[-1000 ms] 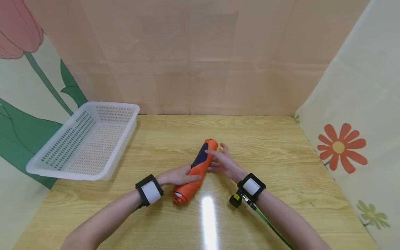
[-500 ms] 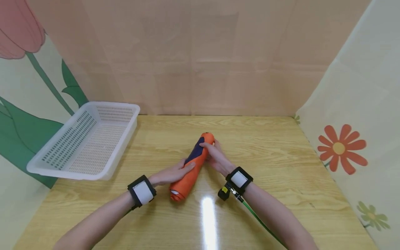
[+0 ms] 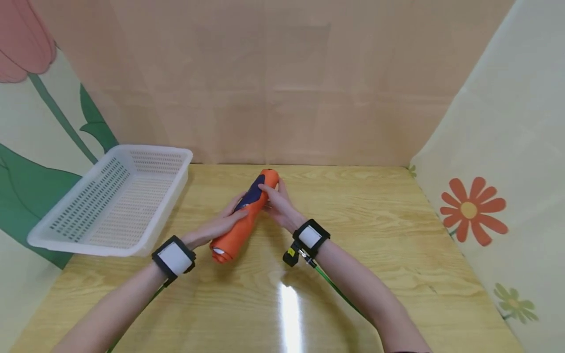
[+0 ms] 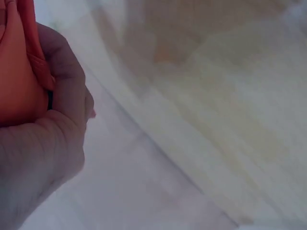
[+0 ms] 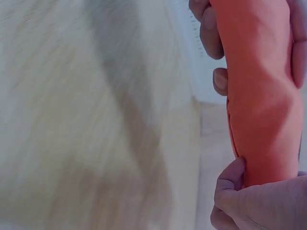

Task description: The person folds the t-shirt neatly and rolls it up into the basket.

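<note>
A rolled-up orange and navy cloth (image 3: 238,233) slants across the middle in the head view, held up off the table by both hands. My left hand (image 3: 219,226) grips its lower, nearer half, thumb on top. Round the upper, farther end curls my right hand (image 3: 281,208), its thumb over the navy patch. The right wrist view has the orange cloth (image 5: 259,91) between the right hand (image 5: 268,203) below and the left hand's fingers (image 5: 211,33) above. In the left wrist view the left hand (image 4: 62,91) wraps the cloth's edge; most of the roll is cut off there.
A white perforated plastic basket (image 3: 152,230) stands at the left of the wooden table (image 3: 366,215), with nothing in it. A peach curtain (image 3: 300,98) hangs behind the table, and flower-printed sheets flank both sides. A green cord (image 3: 335,287) trails from the right wrist camera.
Both hands have closed round the rolled cloth. It has risen and moved away and to the left, towards the basket. The basket stays in place.
</note>
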The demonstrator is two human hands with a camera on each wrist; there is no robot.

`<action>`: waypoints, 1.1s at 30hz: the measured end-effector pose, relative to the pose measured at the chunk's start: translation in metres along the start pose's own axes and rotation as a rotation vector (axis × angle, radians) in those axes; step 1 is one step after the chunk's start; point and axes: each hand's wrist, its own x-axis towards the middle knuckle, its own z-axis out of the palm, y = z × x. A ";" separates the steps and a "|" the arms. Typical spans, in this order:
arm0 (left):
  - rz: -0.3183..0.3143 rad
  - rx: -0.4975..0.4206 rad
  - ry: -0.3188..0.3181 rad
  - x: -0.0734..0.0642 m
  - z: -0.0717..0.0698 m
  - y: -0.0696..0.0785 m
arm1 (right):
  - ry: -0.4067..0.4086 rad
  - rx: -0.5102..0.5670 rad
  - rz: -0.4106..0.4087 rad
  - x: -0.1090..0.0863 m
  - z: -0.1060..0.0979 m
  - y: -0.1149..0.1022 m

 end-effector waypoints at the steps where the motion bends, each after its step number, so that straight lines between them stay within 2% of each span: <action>1: 0.003 -0.001 0.009 -0.001 -0.005 0.002 | -0.009 -0.001 0.001 0.001 0.006 -0.002; 7: 0.008 0.063 0.060 -0.012 -0.034 0.018 | -0.052 -0.014 -0.001 0.005 0.044 -0.015; 10: 0.001 0.049 0.045 -0.021 -0.051 0.025 | -0.078 -0.005 0.000 0.006 0.062 -0.019; 14: -0.048 -0.006 0.004 -0.034 -0.079 0.030 | -0.149 0.017 -0.008 0.008 0.088 -0.020; 19: -0.087 -0.025 -0.017 -0.049 -0.114 0.026 | -0.257 0.042 -0.049 0.010 0.116 -0.018; 23: -0.123 -0.007 0.010 -0.058 -0.135 0.020 | -0.317 0.102 -0.026 0.010 0.133 -0.014; 27: -0.143 -0.004 0.057 -0.063 -0.149 0.017 | -0.356 0.174 0.009 0.011 0.147 -0.010; 33: -0.128 0.012 0.094 -0.071 -0.166 0.010 | -0.413 0.225 0.045 0.016 0.166 -0.003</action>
